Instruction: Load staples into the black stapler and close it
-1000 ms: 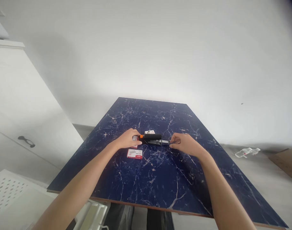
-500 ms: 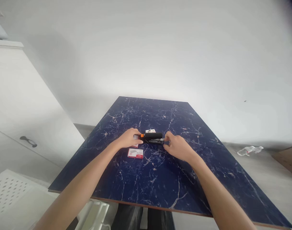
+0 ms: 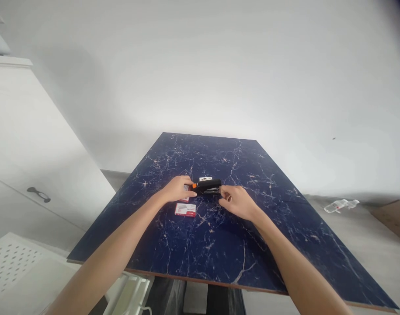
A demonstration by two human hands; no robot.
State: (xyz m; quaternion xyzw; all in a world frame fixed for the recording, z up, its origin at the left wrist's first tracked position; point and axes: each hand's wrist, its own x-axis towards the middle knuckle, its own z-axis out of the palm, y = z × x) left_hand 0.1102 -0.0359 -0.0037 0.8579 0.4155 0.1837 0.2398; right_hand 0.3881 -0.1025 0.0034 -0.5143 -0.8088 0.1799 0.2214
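Observation:
A black stapler (image 3: 209,185) with an orange piece at its left end lies across the middle of the table, its top arm lifted a little from the metal channel. My left hand (image 3: 178,189) grips the orange end between thumb and fingers. At the stapler's right end, my right hand (image 3: 236,199) has its fingers curled and pressed against the tip; the fingertips are partly hidden. A red and white staple box (image 3: 186,209) lies just in front of the left hand. Another red and white box (image 3: 186,199) is partly covered by that hand. Behind the stapler a small white box (image 3: 205,179) shows.
The dark blue marbled table (image 3: 206,245) stands against a white wall. To the left is a white cabinet (image 3: 39,144) with a dark handle. On the floor to the right lie a clear plastic bottle (image 3: 336,205) and a brown cardboard piece (image 3: 391,218).
My right hand has moved slightly left, against the stapler's end, and less of the metal part shows there. The stapler's top arm tilts up slightly more at the right. My left hand stays put.

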